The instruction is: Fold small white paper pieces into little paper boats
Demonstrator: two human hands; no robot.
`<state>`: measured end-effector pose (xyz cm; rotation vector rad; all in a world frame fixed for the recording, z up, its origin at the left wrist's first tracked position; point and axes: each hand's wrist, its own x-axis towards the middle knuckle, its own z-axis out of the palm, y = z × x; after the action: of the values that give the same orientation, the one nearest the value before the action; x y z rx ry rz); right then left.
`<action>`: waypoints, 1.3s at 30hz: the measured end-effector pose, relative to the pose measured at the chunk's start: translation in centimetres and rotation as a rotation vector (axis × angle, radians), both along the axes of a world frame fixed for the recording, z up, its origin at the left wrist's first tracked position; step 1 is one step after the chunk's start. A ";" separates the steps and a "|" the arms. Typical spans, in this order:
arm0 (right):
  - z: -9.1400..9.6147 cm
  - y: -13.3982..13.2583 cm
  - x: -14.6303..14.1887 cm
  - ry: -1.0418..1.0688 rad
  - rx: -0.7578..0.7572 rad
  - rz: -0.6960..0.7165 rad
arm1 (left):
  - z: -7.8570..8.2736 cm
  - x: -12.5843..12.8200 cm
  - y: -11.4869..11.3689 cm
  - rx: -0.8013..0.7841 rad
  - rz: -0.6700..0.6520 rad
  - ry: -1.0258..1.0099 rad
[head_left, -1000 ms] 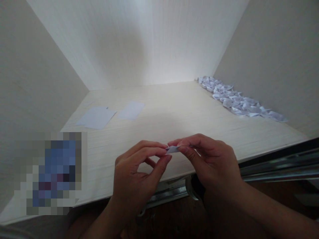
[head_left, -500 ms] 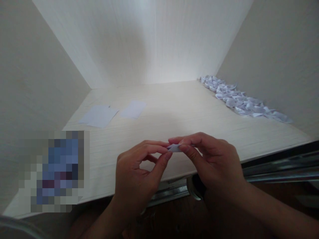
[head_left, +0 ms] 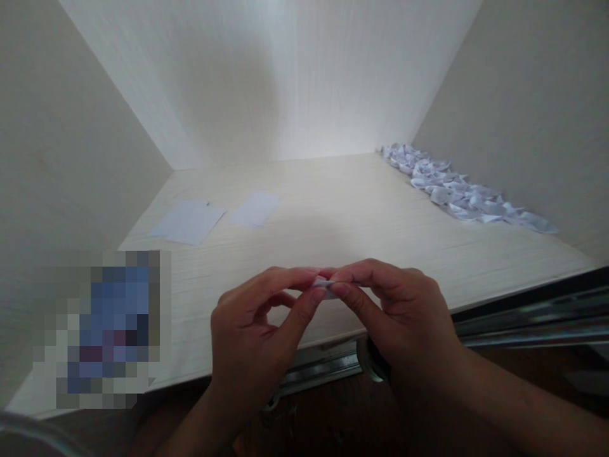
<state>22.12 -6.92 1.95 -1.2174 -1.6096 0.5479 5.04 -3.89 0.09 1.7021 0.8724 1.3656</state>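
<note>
Above the front edge of a pale wooden shelf (head_left: pixel 342 222), a small piece of white paper (head_left: pixel 325 287) is held between two hands, clear of the surface. The left hand (head_left: pixel 250 339) is closed on the left end of the piece, which is pinched between thumb and forefinger, while the other fingers are curled toward the palm. The right hand (head_left: pixel 404 317) is closed on the right end in the same pinch, and the fingertips of the two hands are nearly touching over the piece. So little of the paper is left uncovered that its shape cannot be told. Farther back on the left of the shelf, two flat sheets are laid just beside each other: a larger sheet (head_left: pixel 188 222) and a smaller sheet (head_left: pixel 255 208). Along the right wall (head_left: pixel 533 114), well apart from the hands, a long heap of small folded papers (head_left: pixel 469 198) is spread from the back corner toward the front. Below the front edge of the shelf, a metal rail (head_left: pixel 528 317) is seen behind the right wrist.
</note>
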 end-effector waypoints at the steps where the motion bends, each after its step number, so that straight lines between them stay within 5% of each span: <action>1: 0.0 -0.1 0.0 0.000 0.008 0.003 | 0.0 0.0 0.0 0.022 -0.004 0.002; 15: -0.2 0.3 0.2 0.078 -0.024 0.048 | 0.3 0.1 0.0 0.041 0.023 0.096; 28: 0.2 0.4 0.6 -0.005 0.099 0.084 | 0.7 -0.2 0.3 -0.262 -0.018 -0.098; 39: 0.7 0.6 0.7 -0.105 -0.169 0.126 | 0.8 -0.5 0.5 -0.134 -0.091 0.062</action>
<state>22.86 -6.27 2.63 -1.2927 -1.7661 0.7227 4.58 -3.42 0.85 1.6679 0.8902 1.1738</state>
